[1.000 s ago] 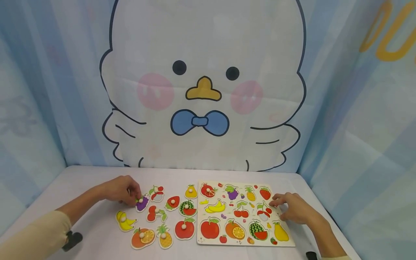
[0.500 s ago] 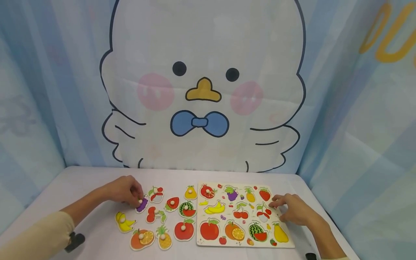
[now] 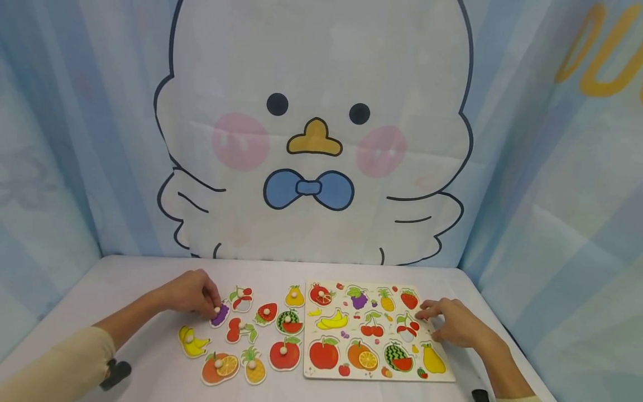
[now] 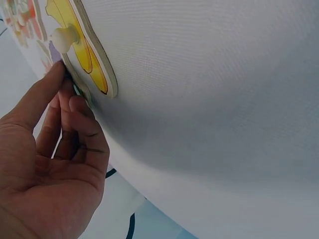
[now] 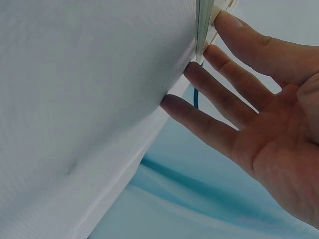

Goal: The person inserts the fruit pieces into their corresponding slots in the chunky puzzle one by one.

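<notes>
My left hand [image 3: 193, 293] is at the purple grape puzzle piece [image 3: 220, 317], its thumb and fingertips pinching the piece by its left side near the white knob. In the left wrist view the left hand [image 4: 60, 144] partly hides the grape piece, and the banana piece [image 4: 82, 45] with its knob lies just beyond. On the other side, my right hand [image 3: 454, 322] rests at the right edge of the fruit puzzle board [image 3: 379, 330]. The right wrist view shows its fingers [image 5: 224, 94] spread and fairly straight, thumb on the board's edge and other fingertips down by the white tabletop.
Several knobbed pieces lie left of the board, among them bananas [image 3: 192, 342], an orange [image 3: 220, 368], a pineapple [image 3: 254, 367], an apple [image 3: 284, 355] and a watermelon [image 3: 289, 322]. A pomegranate piece [image 3: 320, 295] sits on the board. A printed curtain [image 3: 321, 234] hangs behind the table.
The left hand has shifted slightly right, with its fingertips now closer over the grape piece, covering more of it. The right hand and the board have stayed in place.
</notes>
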The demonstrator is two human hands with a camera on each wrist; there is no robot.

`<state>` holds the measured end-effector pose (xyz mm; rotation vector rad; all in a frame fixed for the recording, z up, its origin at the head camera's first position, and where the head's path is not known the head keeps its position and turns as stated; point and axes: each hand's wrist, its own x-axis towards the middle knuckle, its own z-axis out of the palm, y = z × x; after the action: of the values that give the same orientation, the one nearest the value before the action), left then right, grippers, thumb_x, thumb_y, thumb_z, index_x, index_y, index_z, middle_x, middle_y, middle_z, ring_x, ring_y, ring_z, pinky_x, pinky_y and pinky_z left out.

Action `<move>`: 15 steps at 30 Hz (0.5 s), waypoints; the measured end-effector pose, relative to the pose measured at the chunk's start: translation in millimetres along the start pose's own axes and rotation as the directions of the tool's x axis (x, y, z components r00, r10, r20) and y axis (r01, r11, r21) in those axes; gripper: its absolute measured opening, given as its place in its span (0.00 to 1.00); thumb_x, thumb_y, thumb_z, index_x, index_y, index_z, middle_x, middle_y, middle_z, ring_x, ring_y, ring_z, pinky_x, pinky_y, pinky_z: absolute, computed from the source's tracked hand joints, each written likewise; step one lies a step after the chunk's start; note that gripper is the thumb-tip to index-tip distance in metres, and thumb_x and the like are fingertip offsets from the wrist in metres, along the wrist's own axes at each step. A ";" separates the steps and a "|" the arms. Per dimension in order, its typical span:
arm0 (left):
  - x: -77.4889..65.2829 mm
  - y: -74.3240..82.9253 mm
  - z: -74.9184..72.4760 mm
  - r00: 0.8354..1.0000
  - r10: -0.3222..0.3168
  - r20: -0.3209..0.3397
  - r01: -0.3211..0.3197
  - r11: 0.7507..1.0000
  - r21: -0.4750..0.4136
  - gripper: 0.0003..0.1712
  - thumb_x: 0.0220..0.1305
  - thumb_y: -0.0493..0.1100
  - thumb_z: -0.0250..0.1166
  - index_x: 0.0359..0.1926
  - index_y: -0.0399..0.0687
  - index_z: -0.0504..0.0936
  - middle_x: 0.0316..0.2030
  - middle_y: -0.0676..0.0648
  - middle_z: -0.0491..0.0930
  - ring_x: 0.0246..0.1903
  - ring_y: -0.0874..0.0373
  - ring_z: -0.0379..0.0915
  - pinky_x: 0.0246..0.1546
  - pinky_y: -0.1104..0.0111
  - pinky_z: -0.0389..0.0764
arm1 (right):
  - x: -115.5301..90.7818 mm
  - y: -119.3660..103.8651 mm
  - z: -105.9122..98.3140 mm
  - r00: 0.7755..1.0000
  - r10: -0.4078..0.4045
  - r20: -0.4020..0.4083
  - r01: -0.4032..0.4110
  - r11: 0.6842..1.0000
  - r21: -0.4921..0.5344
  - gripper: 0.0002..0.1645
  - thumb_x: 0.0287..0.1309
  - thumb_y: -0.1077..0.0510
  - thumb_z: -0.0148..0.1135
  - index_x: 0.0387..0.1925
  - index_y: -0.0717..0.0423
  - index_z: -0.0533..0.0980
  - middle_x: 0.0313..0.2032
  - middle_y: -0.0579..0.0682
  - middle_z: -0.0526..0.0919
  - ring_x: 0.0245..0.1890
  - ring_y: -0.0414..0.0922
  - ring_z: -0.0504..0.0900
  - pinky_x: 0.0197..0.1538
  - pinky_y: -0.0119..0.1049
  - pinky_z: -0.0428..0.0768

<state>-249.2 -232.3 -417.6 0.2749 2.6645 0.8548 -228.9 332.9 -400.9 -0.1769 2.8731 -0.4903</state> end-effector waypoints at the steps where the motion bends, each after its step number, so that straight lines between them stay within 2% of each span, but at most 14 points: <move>1: 0.0 0.3 -0.3 1.000 0.001 0.000 -0.001 1.000 0.000 0.09 0.45 0.40 0.77 0.27 0.50 0.84 0.24 0.51 0.78 0.26 0.57 0.72 0.30 0.68 0.76 | -0.1 -0.1 -0.2 1.000 0.005 0.000 -0.005 1.000 0.002 0.24 0.41 0.65 0.75 0.43 0.43 0.85 0.60 0.55 0.76 0.61 0.63 0.62 0.58 0.69 0.61; 9: -0.3 -0.5 1.1 1.000 0.002 -0.013 -0.002 1.000 0.011 0.08 0.45 0.41 0.77 0.26 0.51 0.84 0.23 0.51 0.79 0.25 0.57 0.73 0.30 0.68 0.77 | 0.7 1.1 1.4 1.000 0.020 0.003 -0.020 1.000 0.005 0.24 0.41 0.64 0.75 0.43 0.43 0.85 0.60 0.55 0.75 0.61 0.64 0.61 0.57 0.68 0.62; 15: -0.9 2.3 -3.9 1.000 0.001 -0.016 0.000 0.999 0.033 0.08 0.45 0.42 0.77 0.26 0.51 0.84 0.24 0.52 0.79 0.26 0.57 0.73 0.30 0.68 0.77 | 0.7 1.0 1.4 1.000 0.008 -0.001 -0.008 1.000 0.000 0.24 0.41 0.64 0.75 0.44 0.42 0.85 0.61 0.55 0.75 0.62 0.65 0.60 0.59 0.69 0.60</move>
<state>-249.5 -232.8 -413.1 0.2775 2.6957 0.8177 -229.4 333.3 -402.7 -0.1647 2.8733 -0.4896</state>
